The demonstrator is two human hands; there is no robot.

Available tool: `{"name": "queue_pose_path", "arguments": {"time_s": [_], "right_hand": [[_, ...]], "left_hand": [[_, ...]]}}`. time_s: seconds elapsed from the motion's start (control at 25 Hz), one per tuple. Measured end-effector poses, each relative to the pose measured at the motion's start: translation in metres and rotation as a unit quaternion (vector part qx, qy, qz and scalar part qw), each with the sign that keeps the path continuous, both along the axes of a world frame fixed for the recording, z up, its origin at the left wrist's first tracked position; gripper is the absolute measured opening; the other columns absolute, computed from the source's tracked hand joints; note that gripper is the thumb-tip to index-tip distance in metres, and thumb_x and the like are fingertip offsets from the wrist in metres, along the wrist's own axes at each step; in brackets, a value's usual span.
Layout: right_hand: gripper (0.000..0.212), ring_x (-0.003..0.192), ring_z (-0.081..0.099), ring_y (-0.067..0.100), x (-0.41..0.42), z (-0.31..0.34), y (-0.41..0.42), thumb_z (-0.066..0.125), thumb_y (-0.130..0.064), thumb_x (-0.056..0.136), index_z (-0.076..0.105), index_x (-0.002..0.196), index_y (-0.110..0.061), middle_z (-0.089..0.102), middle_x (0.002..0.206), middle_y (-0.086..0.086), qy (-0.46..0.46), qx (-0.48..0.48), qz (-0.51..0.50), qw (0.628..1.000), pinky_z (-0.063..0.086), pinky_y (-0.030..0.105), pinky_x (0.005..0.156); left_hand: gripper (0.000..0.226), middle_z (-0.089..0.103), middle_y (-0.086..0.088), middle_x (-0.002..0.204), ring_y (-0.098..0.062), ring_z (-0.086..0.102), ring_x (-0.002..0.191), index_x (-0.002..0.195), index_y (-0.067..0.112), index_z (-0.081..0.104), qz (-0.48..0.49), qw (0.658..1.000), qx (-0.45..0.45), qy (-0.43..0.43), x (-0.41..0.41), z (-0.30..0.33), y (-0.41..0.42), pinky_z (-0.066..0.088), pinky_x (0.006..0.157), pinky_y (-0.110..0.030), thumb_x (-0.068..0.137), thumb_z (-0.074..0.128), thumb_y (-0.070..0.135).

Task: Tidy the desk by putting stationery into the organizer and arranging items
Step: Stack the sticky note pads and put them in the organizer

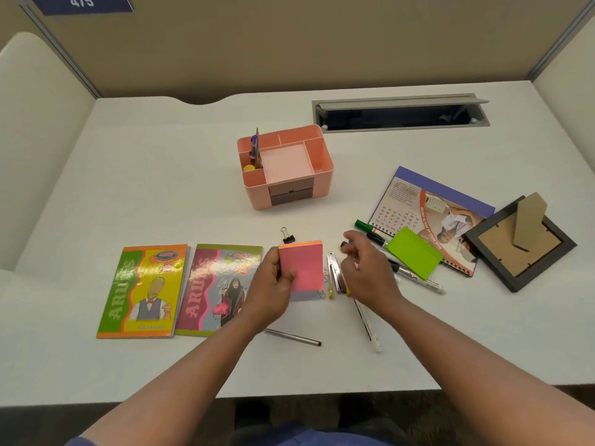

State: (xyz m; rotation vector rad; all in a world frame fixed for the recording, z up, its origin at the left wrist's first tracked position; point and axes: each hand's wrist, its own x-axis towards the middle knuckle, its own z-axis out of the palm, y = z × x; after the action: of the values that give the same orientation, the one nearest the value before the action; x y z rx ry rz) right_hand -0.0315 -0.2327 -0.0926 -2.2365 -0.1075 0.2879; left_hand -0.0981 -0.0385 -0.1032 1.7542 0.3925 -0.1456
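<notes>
Organizer [286,169] mid-desk [161,188], pink, mostly unfilled: only a pen or two and a yellow-capped item upright in the left rear slot, central tray bare, drawers closed. Task judged barely begun. Left out on the desk: binder clip [287,235], markers [380,235] and pens around the calendar [428,214], green pad [413,252], metal tool [333,274] beside paper clips, dark pen [293,337] near the front edge. Two notebooks [180,289] side by side at left, seemingly arranged already. Picture frame [520,243] face down at far right, not yet stood up.

Left hand [273,284] gripping a pink sticky pad [302,267], thumb across its face, fingers behind, raised just off the desk. Right hand [367,265] loosely curled over the pens by the green pad; whether anything is pinched, impossible to tell from blur.

Organizer beyond both hands, well apart from them, slightly left of the gap between; pink pad roughly in line with the central tray, the likely spot for it.
</notes>
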Motion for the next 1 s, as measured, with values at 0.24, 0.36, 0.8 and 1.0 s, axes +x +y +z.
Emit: {"name": "queue_pose_path", "arguments": {"time_s": [0.24,0.36,0.8,1.0], "right_hand": [[0.062,0.129,0.040,0.038,0.049,0.000,-0.076,0.062,-0.025,0.086,0.041,0.144,-0.019,0.043,0.144,0.011,0.060,-0.335,-0.085,0.936,0.039,0.051,0.102],[0.059,0.131,0.036,0.038,0.055,0.001,-0.090,0.063,-0.030,0.086,0.042,0.141,-0.019,0.039,0.145,0.012,0.109,-0.374,-0.071,0.918,0.035,0.053,0.102],[0.051,0.124,0.048,0.034,0.075,-0.002,-0.106,0.075,-0.036,0.084,0.057,0.131,-0.033,0.054,0.134,0.006,0.152,-0.283,-0.117,0.940,0.033,0.050,0.100],[0.009,0.099,0.060,0.026,0.070,-0.002,-0.107,0.066,-0.020,0.093,0.065,0.097,-0.027,0.067,0.112,0.005,0.131,-0.006,-0.196,0.972,0.050,0.043,0.089]], "left_hand": [[0.037,0.068,0.002,0.121,-0.017,0.065,0.111,0.134,0.021,0.052,0.042,0.997,-0.050,0.040,0.018,0.010,-0.012,0.053,0.094,-0.034,0.100,0.055,0.007],[0.034,0.068,0.001,0.121,-0.017,0.065,0.110,0.129,0.025,0.053,0.047,0.996,-0.062,0.047,0.022,0.011,-0.017,0.053,0.091,-0.032,0.100,0.056,0.009],[0.040,0.070,-0.002,0.121,-0.023,0.066,0.112,0.137,0.020,0.051,0.060,0.989,-0.123,0.060,0.024,0.005,-0.026,0.053,0.082,-0.036,0.099,0.057,0.008],[0.041,0.072,-0.001,0.117,-0.020,0.067,0.107,0.137,0.019,0.051,0.059,0.986,-0.146,0.052,0.027,0.010,-0.029,0.055,0.081,-0.036,0.099,0.057,0.005]]}}
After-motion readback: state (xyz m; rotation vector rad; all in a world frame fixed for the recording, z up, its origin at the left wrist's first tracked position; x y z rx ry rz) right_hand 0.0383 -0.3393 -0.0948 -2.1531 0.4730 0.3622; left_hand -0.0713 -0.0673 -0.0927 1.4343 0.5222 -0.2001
